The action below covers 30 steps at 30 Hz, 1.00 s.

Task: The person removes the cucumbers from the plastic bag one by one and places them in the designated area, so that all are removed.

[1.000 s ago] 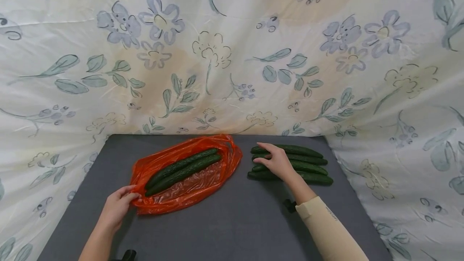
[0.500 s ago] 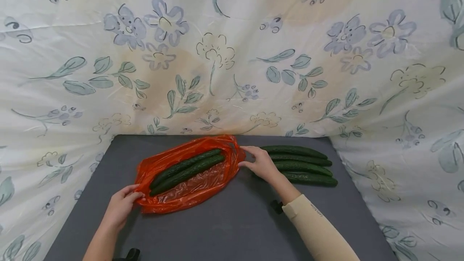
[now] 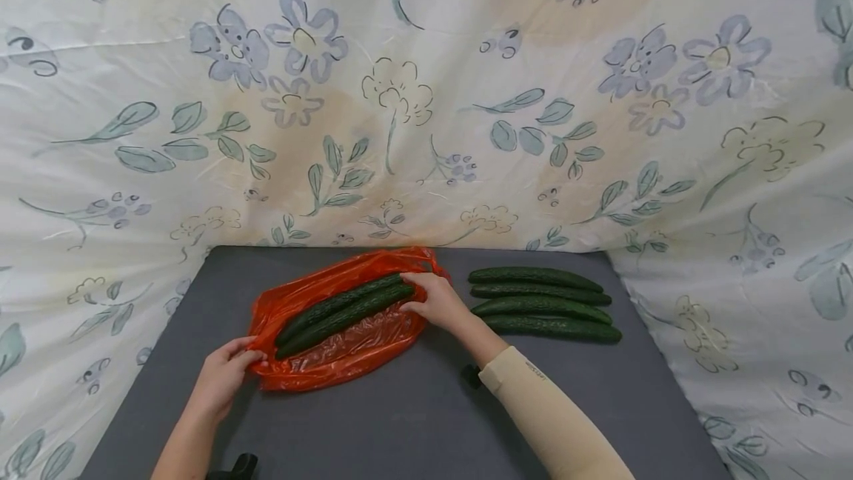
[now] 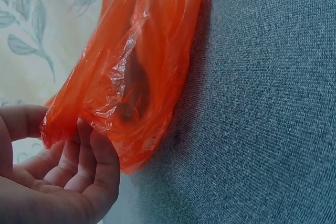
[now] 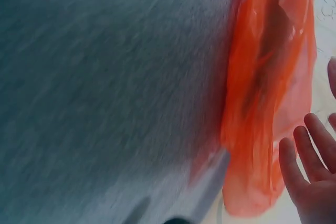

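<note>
An orange-red plastic bag [image 3: 393,339] lies spread on the table, with two dark green cucumbers [image 3: 343,317] resting side by side in its opening. At the bag's left end my left hand [image 3: 223,376] pinches the plastic; the left wrist view shows its fingers [image 4: 102,156] curled at the gathered edge. My right hand [image 3: 436,301] is over the bag's right end, thumb and fingers apart around the cucumbers' tips. Its fingers [image 5: 310,153] look relaxed beside the bag in the right wrist view. Whether they touch the cucumbers I cannot tell.
Several more cucumbers [image 3: 543,307] lie in a row to the right of the bag, on the grey table [image 3: 400,428]. A floral cloth [image 3: 426,95] hangs behind the table and along both sides.
My right hand has moved left from above the row of cucumbers, past the bag's right rim, to the tips of the two in the bag. The left hand keeps its hold.
</note>
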Motion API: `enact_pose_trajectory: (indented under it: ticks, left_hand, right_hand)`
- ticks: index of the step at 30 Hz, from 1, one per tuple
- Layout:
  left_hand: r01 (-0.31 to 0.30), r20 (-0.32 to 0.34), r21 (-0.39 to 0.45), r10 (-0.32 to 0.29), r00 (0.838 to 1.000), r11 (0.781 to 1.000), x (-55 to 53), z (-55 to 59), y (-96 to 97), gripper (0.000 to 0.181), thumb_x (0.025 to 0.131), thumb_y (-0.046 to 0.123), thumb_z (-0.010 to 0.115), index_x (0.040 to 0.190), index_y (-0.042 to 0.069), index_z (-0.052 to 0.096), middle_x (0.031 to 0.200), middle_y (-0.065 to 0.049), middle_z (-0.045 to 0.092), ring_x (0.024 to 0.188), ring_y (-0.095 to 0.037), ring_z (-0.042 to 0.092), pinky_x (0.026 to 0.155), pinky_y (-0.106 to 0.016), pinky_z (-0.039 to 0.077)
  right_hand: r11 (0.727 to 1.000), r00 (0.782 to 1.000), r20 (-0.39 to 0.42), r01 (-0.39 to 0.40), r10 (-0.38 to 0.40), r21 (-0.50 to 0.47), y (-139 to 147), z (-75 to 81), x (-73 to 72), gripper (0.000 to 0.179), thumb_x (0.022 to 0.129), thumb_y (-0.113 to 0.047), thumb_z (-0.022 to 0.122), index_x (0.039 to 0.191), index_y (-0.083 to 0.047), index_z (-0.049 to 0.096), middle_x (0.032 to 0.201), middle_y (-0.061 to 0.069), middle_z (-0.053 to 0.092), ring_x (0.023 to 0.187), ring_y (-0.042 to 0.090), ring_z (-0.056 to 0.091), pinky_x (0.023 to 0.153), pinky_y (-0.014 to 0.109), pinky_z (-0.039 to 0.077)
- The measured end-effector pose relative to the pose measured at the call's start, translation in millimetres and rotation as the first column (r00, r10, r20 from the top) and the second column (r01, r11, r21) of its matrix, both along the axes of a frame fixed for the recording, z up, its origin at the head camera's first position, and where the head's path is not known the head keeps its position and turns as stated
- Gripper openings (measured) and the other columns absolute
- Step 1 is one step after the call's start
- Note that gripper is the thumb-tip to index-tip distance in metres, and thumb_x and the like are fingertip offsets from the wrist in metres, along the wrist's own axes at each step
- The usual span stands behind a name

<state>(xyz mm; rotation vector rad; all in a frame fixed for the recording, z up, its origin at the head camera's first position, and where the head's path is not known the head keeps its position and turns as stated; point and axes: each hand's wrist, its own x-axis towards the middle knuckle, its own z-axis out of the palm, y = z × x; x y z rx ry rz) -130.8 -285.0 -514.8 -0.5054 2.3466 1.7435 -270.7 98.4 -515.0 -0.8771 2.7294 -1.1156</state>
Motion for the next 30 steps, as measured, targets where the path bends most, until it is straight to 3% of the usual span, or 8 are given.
enact_pose_trajectory:
  ticks: [11,16,20,25,30]
  left_hand:
    - [-0.010,0.005,0.002,0.010,1.000,1.000,-0.5,-3.2,1.3,0.048,0.106,0.016,0.050,0.146,-0.010,0.040,0.105,-0.005,0.070,0.084,-0.005,0.064,0.078,-0.026,0.057]
    - [-0.014,0.010,0.004,0.014,1.000,1.000,-0.1,-2.7,0.7,0.048,0.106,0.016,0.050,0.145,-0.009,0.041,0.105,-0.004,0.070,0.085,-0.005,0.064,0.077,-0.024,0.057]
    - [-0.014,0.015,-0.003,0.014,1.000,1.000,0.7,-2.5,0.2,0.048,0.106,0.016,0.049,0.146,-0.010,0.040,0.104,-0.004,0.070,0.085,-0.005,0.064,0.076,-0.022,0.056]
    - [-0.009,0.017,0.004,0.009,1.000,1.000,1.0,-3.2,0.9,0.050,0.106,0.015,0.049,0.147,-0.011,0.037,0.102,-0.007,0.070,0.084,-0.007,0.065,0.076,-0.022,0.057]
    - [-0.013,0.020,0.012,0.013,1.000,1.000,0.5,-3.9,1.4,0.049,0.106,0.013,0.047,0.147,-0.011,0.036,0.100,-0.007,0.070,0.084,-0.008,0.065,0.075,-0.022,0.057]
  right_hand:
    - [0.972,0.999,0.040,-0.045,0.036,0.230,-22,-13.0,-15.7,0.065,0.092,-0.021,0.075,0.151,-0.016,0.048,0.152,0.007,0.050,0.142,0.029,0.043,0.113,0.047,0.041]
    - [0.963,0.999,0.032,-0.017,0.009,0.269,-29,-19.6,-20.3,0.055,0.092,-0.021,0.075,0.144,-0.016,0.056,0.148,0.006,0.053,0.141,0.028,0.043,0.113,0.045,0.041]
    - [0.960,1.000,0.010,0.010,-0.014,0.280,-34,-22.1,-23.4,0.044,0.091,-0.024,0.076,0.133,-0.017,0.064,0.136,0.004,0.057,0.131,0.027,0.048,0.107,0.041,0.045]
    - [0.945,1.000,-0.020,0.001,0.006,0.327,-38,-25.3,-24.1,0.039,0.090,-0.030,0.076,0.127,-0.019,0.068,0.124,0.003,0.055,0.117,0.024,0.048,0.097,0.038,0.049]
    - [0.939,0.996,-0.072,-0.018,0.045,0.343,-36,-25.8,-22.7,0.039,0.091,-0.032,0.073,0.128,-0.019,0.068,0.126,0.002,0.060,0.119,0.023,0.053,0.099,0.039,0.050]
